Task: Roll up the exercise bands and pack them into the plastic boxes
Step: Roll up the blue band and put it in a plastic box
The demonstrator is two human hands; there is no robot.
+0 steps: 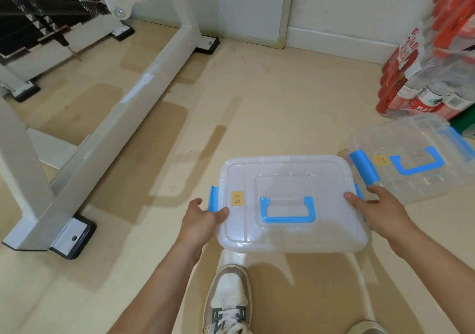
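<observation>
Left hand (203, 218) and right hand (377, 210) each grip a side of the lidded plastic box (290, 205), fingers curled over its edges; second box (416, 159) just beside on floor (231, 102).

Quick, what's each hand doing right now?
Left hand: grips the clear plastic box at its left end.
Right hand: grips the same box's right end.

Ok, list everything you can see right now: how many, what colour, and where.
held box: one, clear with blue handle and clips, centre, lid on
second box: one, clear with blue handle, floor at right
labels: two, yellow, one on each lid
machine frame: one, white with black feet, left
bottle packs: stacked, red-labelled, shrink-wrapped, far right
shoes: two, grey-white, bottom edge
left hand: grips held box's left side
right hand: grips its right side
</observation>
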